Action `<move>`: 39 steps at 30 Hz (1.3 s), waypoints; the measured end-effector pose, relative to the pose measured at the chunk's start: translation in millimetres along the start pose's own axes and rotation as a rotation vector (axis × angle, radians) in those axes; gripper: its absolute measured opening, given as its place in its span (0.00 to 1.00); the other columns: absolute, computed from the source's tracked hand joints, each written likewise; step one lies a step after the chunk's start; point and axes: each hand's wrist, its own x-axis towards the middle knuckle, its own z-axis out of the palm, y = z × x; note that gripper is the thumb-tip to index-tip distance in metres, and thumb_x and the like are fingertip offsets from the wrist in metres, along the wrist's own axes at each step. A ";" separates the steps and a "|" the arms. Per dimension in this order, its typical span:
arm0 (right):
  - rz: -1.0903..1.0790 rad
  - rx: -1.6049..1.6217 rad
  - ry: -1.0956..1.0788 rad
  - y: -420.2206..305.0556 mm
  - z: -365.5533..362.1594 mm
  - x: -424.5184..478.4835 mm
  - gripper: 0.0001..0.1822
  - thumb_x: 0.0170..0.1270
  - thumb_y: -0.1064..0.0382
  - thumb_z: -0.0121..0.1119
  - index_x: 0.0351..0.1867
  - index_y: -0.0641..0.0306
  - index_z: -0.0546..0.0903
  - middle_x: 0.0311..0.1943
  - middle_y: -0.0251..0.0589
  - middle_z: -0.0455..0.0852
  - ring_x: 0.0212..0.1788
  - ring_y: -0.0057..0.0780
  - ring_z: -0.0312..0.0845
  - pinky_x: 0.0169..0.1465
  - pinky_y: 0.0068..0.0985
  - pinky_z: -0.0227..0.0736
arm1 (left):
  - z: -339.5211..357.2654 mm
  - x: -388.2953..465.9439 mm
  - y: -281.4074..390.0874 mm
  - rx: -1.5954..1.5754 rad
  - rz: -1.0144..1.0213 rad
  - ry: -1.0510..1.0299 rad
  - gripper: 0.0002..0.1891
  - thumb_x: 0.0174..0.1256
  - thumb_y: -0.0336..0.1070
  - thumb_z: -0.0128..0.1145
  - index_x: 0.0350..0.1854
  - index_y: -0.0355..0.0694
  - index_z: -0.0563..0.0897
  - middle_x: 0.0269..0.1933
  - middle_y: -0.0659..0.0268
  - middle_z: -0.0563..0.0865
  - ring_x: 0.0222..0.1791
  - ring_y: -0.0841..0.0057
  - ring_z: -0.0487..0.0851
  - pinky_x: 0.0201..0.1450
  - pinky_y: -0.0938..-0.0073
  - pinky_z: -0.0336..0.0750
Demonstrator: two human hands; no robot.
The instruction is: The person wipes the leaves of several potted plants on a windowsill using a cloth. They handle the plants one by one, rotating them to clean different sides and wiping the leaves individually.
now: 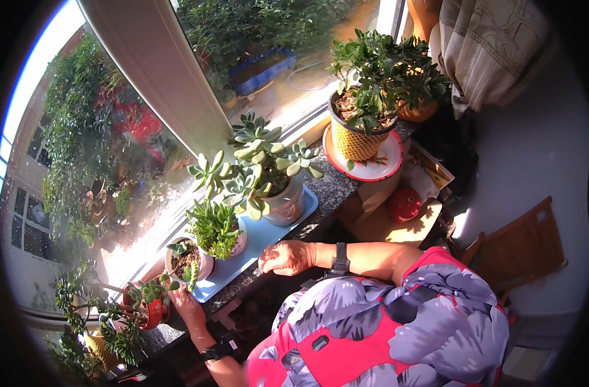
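My left hand (187, 305) is at the near end of a light blue plastic tray (270, 232), beside a white pot (206, 265) with small succulents. Its fingertips are close to the leaves of a jade-like succulent (149, 290) in a red pot (154, 312); whether they touch or pinch anything cannot be made out. My right hand (287, 257), its fingers curled, lies at the tray's long front edge. A finger-leaved green succulent (216, 232) and a large rosette succulent (256, 179) in a pale pot (287, 205) also stand on the tray.
The speckled granite windowsill (331, 193) runs along the window frame (164, 72). A leafy plant (386, 77) in a yellow woven-pattern pot (360, 140) stands on an enamel plate (386, 167). A folding wooden chair (522, 246) and a curtain (488, 43) are at right.
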 end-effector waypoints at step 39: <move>-0.036 0.072 -0.014 0.6 -10.5 -1.6 0.08 0.54 0.73 0.60 0.37 0.64 0.79 0.41 0.41 0.83 0.43 0.40 0.80 0.47 0.33 0.77 | -19.5 -25.7 28.3 -0.015 0.109 0.035 0.19 0.71 0.21 0.41 0.62 0.31 0.70 0.68 0.48 0.69 0.73 0.51 0.58 0.71 0.58 0.60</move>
